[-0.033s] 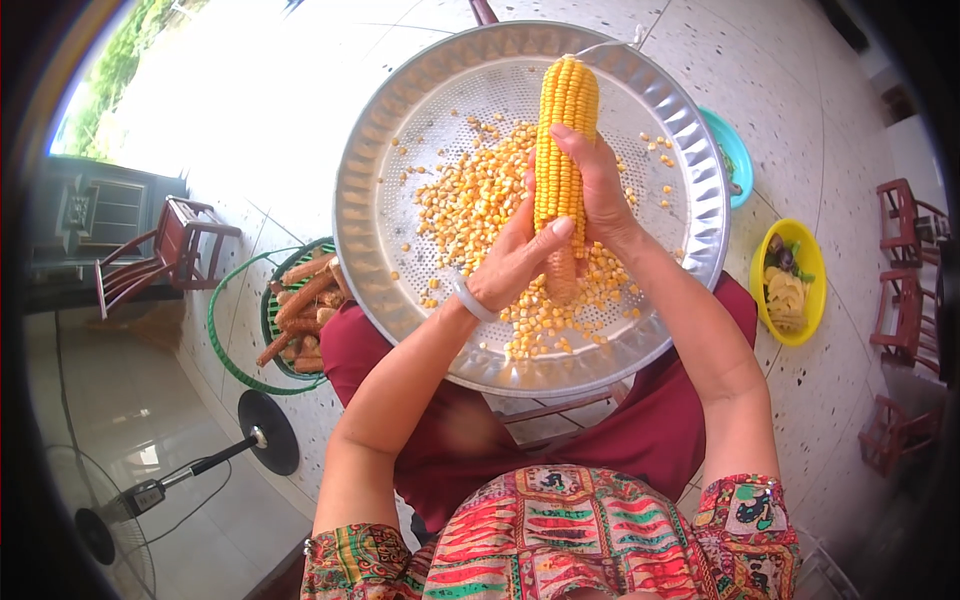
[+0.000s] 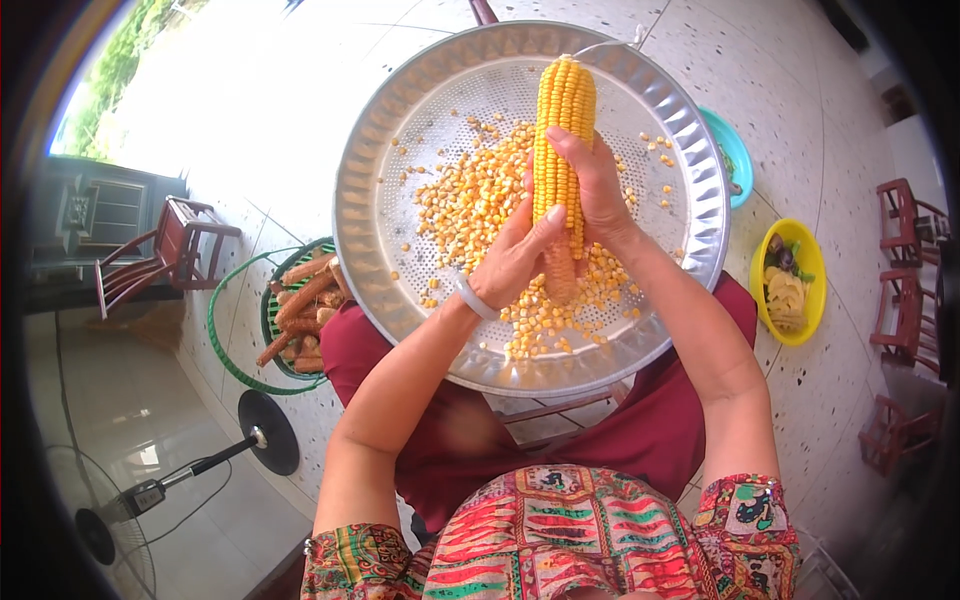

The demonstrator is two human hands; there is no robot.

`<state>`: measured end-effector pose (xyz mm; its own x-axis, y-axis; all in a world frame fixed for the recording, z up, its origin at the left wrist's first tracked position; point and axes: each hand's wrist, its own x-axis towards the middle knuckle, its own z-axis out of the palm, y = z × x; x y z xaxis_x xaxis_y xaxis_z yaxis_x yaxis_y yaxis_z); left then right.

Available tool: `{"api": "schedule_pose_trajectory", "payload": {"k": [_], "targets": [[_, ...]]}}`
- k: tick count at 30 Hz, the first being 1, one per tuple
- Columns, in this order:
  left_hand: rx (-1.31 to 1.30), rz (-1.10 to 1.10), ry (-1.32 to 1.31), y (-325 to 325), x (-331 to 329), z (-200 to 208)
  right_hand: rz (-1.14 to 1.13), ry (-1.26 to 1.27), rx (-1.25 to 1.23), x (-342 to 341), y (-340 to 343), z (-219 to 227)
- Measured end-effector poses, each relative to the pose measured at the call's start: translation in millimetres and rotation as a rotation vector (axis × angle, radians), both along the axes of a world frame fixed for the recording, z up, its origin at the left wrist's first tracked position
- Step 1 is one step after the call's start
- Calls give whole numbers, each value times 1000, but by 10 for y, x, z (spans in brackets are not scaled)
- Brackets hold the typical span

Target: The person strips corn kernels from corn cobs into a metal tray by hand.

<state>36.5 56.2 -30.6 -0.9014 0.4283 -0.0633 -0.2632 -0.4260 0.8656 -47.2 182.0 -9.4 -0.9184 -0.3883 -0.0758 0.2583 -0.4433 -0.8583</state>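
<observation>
A yellow ear of corn stands lengthwise over a wide round metal tray with a perforated bottom. The ear's near end is a bare, pinkish cob tip. My right hand is closed around its right side, thumb lying across the kernels. My left hand wraps the lower left side, with its thumb pressed against the lowest kernels; some of its fingers are hidden behind the ear. Loose corn kernels are heaped in the tray beneath and to the left of my hands.
At the left, a green basket holds several stripped cobs. A standing fan and a wooden chair are farther left. On the right are a blue bowl and a yellow bowl with food pieces.
My left thumb has shifted slightly up and left along the kernels. The ear's far end leans a touch more to the left, and my right hand has moved slightly with it.
</observation>
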Motion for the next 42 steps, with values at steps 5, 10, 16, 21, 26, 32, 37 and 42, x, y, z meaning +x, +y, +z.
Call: {"api": "schedule_pose_trajectory", "payload": {"k": [5, 10, 16, 21, 26, 32, 37, 42], "targets": [[-32, 79, -60, 26, 8, 54, -39, -1, -5, 1, -14, -6], [-151, 79, 119, 18, -4, 37, -10, -85, -34, -26, 11, -17], [-165, 50, 91, 14, -22, 21, -50, 16, 25, 17, -28, -9], [-263, 103, 22, 27, -13, -1, -54, 17, 43, 34, -70, -66], [-266, 100, 83, 46, -15, 35, -29, -37, 19, 31, -39, 0], [-220, 117, 100, 61, 24, 41, 11, -114, -52, -8, -16, -30], [-162, 68, 73, 52, 12, 24, -13, -153, -62, -22, -15, -49], [-142, 108, -52, 26, -23, 69, -54, 28, 36, 28, -55, -14]]}}
